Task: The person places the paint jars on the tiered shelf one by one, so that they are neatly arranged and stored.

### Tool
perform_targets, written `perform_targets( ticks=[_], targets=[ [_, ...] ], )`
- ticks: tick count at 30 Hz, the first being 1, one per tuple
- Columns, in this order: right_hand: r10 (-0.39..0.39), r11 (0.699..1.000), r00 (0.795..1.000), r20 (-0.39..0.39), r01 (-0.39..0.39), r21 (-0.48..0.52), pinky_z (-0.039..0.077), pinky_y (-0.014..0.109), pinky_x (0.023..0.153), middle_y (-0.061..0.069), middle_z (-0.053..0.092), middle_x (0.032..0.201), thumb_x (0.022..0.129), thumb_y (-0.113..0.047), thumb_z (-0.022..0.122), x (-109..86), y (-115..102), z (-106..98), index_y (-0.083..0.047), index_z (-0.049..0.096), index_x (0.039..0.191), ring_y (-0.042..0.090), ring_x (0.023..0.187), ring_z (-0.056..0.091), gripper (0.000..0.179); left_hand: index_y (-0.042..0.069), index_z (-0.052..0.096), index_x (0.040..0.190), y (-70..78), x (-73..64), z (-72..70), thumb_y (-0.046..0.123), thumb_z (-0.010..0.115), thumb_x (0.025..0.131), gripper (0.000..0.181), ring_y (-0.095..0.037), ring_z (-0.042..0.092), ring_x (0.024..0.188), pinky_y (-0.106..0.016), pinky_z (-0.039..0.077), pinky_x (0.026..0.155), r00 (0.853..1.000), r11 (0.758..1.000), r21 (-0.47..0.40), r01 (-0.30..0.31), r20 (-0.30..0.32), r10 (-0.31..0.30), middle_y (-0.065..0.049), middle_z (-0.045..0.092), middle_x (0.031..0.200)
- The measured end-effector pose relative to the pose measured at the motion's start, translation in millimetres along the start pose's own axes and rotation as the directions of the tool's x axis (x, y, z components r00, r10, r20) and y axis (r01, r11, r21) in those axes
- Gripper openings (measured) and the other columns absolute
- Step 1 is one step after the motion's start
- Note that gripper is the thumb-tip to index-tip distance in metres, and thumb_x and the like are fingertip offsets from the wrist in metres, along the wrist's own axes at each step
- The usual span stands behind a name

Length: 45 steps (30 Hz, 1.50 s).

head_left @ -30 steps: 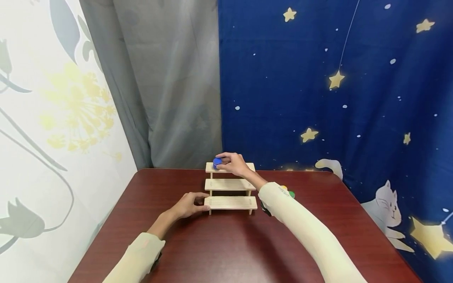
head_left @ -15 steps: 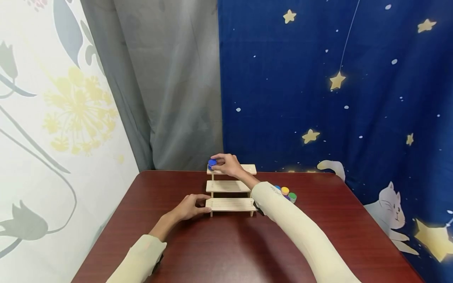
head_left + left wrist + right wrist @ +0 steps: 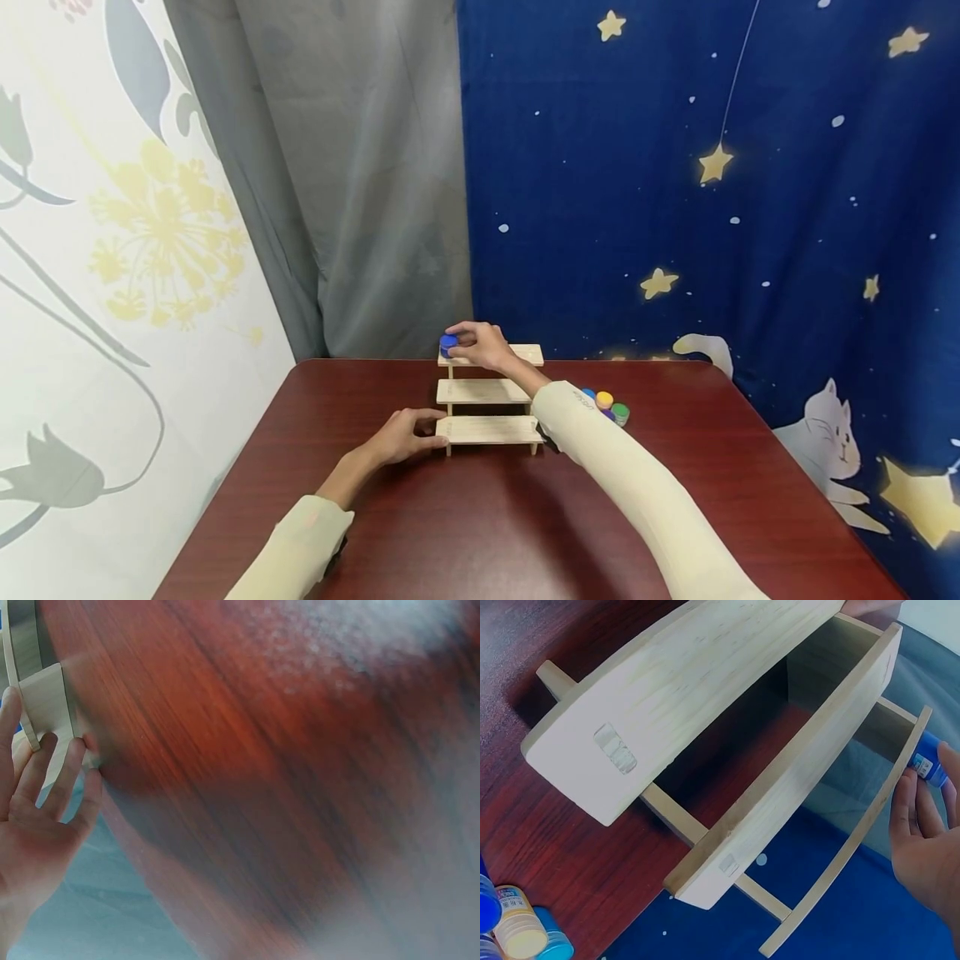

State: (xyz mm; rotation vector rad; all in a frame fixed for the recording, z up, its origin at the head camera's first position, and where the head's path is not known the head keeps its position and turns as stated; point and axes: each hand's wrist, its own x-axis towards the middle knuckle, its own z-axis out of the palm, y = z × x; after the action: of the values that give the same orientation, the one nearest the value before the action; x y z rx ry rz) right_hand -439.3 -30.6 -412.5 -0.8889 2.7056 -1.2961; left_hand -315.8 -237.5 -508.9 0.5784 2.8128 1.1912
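Note:
A three-tier wooden display stand (image 3: 491,430) rests near the table's far edge. My left hand (image 3: 397,435) holds the left end of its lowest shelf, thumb in front and fingers behind; in the left wrist view the fingertips (image 3: 78,744) touch the pale wood. At the left end of the top shelf is a small blue paint jar (image 3: 448,342), its label visible in the right wrist view. My right hand (image 3: 483,346) pinches that jar between thumb and fingers. Whether the jar's base fully rests on the shelf is hard to tell.
Right of the stand, several paint jars cluster on the dark red table (image 3: 450,533), among them a yellow jar (image 3: 604,400), a green jar (image 3: 620,410) and a light blue jar (image 3: 556,945). Grey and blue curtains (image 3: 570,208) hang behind.
My right hand has shifted the blue paint jar leftward to the end of the top shelf, then stayed nearly still. My left hand keeps its hold on the lowest shelf.

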Motion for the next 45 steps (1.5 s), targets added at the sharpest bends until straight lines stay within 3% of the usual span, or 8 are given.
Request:
perform_targets(
  ticks=[18, 27, 45],
  targets=[
    [-0.028, 1.000, 0.999, -0.025, 0.028, 0.003, 0.060, 0.035, 0.084, 0.011, 0.077, 0.114, 0.091, -0.016, 0.083, -7.9, 5.6, -8.4, -0.011, 0.068, 0.136, 0.022, 0.109, 0.073, 0.048, 0.008, 0.070, 0.132, 1.5, 0.4, 0.1, 0.028, 0.082, 0.092, 0.047, -0.024, 0.070, 0.102, -0.045, 0.057, 0.089, 1.000, 1.000, 0.005, -0.011, -0.003, 0.011, -0.010, 0.073, 0.120],
    [-0.046, 0.998, 0.999, 0.012, 0.046, 0.049, 0.060, 0.036, 0.086, 0.015, 0.075, 0.117, 0.094, -0.014, 0.080, -19.8, 7.0, -16.9, -0.005, 0.065, 0.138, 0.030, 0.109, 0.073, 0.048, 0.008, 0.070, 0.132, 1.6, -1.5, -0.8, 0.028, 0.082, 0.092, 0.047, -0.025, 0.070, 0.101, -0.044, 0.057, 0.088, 1.000, 1.000, 0.010, 0.000, -0.003, 0.000, -0.010, 0.073, 0.119],
    [-0.034, 0.998, 0.998, 0.044, 0.032, 0.056, 0.058, 0.034, 0.090, 0.019, 0.074, 0.119, 0.093, -0.007, 0.078, -49.8, 17.3, -49.2, -0.004, 0.061, 0.141, 0.030, 0.109, 0.073, 0.050, 0.010, 0.070, 0.132, -2.8, -1.5, -1.4, 0.033, 0.083, 0.091, 0.049, -0.019, 0.069, 0.100, -0.037, 0.056, 0.085, 1.000, 1.000, 0.016, -0.009, 0.006, 0.009, -0.007, 0.073, 0.119]
  ],
)
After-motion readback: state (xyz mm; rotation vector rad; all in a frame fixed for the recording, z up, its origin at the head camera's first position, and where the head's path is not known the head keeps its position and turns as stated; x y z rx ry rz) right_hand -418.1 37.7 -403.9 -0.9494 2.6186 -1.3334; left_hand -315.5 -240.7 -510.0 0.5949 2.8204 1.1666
